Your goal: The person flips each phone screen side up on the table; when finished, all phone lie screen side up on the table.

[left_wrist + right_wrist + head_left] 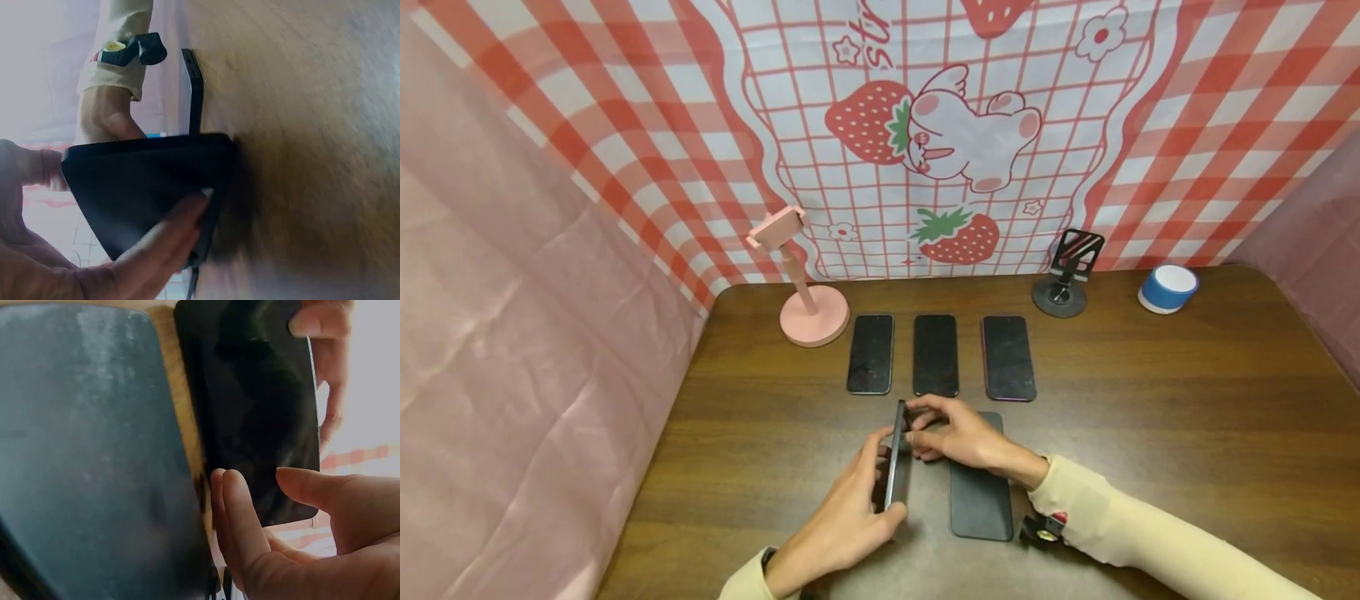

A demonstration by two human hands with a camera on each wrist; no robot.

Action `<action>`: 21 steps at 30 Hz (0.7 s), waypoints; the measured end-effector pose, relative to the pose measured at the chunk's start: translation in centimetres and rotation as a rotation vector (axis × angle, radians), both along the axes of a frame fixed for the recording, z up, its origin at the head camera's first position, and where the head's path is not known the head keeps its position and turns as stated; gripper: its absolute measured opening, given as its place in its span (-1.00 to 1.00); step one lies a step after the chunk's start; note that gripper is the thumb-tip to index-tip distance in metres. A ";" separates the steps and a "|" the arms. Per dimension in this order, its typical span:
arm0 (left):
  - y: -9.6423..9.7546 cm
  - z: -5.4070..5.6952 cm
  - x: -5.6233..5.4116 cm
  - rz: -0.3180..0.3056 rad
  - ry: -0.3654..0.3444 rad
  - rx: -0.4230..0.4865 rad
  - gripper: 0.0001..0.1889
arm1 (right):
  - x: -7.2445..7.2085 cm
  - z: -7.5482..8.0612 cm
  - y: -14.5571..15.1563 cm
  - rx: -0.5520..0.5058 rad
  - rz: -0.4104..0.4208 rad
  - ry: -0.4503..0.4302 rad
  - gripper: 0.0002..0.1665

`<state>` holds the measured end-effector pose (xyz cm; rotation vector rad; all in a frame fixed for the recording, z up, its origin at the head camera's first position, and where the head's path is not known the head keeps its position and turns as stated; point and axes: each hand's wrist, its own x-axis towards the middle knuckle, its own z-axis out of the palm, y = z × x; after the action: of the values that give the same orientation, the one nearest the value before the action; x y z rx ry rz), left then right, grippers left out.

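My left hand [850, 500] grips a black phone [893, 458] that stands tilted up on its long edge. The fingers lie on its back and the thumb on the near end. From the other side my right hand [958, 433] holds the phone's far end, its thumb on the dark screen [250, 412] and a finger bent round the end. Under the right wrist lies a dark grey slab [981, 508] with rounded corners and a smudged matte face; its kind cannot be told. In the left wrist view the phone's dark back [137, 187] hides most of the right hand.
Farther back three dark phones lie in a row: left [871, 354], middle [936, 356] and right [1009, 358]. Behind them stand a pink phone stand [814, 317], a black folding stand [1060, 296] and a blue-and-white cylinder [1168, 289]. A checked cloth [880, 192] hangs behind the wooden table [1180, 433].
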<state>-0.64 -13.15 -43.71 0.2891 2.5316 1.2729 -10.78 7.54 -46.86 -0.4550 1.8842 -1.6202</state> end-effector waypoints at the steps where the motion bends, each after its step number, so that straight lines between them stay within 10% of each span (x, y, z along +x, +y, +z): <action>1: -0.1 -0.1 -0.1 0.012 0.001 0.018 -0.09 | 0.1 0.0 0.0 0.012 -0.002 0.012 -0.35; 21: -2.2 -0.4 -1.4 0.101 -0.020 0.098 -0.23 | -0.2 0.3 -0.2 0.254 -0.060 0.186 -0.31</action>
<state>-2.07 -15.31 -44.06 0.1703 2.5000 1.4334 -10.94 7.32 -46.56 -0.4565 2.2265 -1.3898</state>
